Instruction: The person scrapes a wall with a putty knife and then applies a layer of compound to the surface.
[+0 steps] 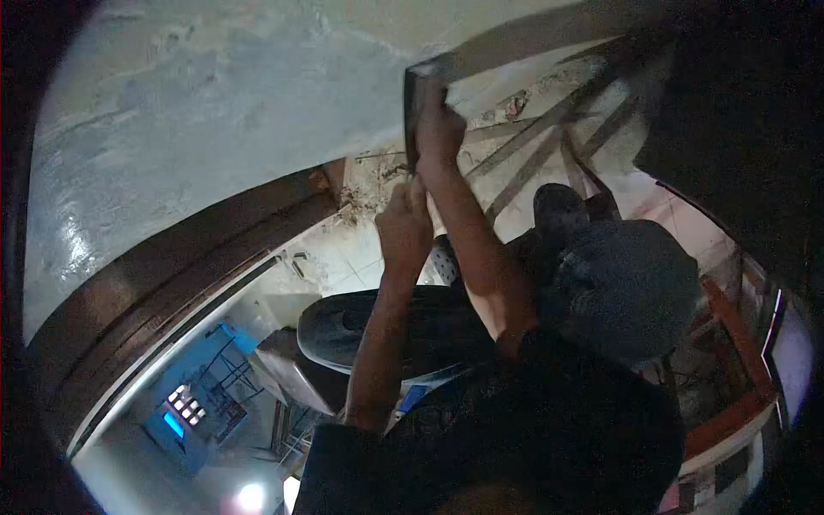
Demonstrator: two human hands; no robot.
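The metal frame (506,41) is a set of flat, dull grey bars. One long bar slants up and away to the right, and a short dark upright meets it at a sharp corner. Thinner struts of the frame cross diagonally below and right of that corner, with scuffed, patchy surfaces.

The right hand (439,129) is on the upright just under the corner. Its grip is closed around the bar and its forearm runs down from the frame towards the dark shirt (532,429). The left hand (403,225) sits below the right one, at the lower end of the upright. Its grip is narrow, the fingers curled into a fist seen from the back. Whether it touches the frame, or has anything inside it, I cannot tell.

Left of the frame is a rough, blotchy plastered wall (215,112), with a dark brown beam (172,283) curving under it. Below the frame, behind the two forearms, lies a black rounded shape (360,330) too dim to identify.

Right of the forearms and beneath the struts is a grey cap (627,287) on a person's head. Where that person ends and the dark shirt begins is lost in shadow. The frame's far right end disappears into blackness, and the picture's edges are dark and bent by the lens.
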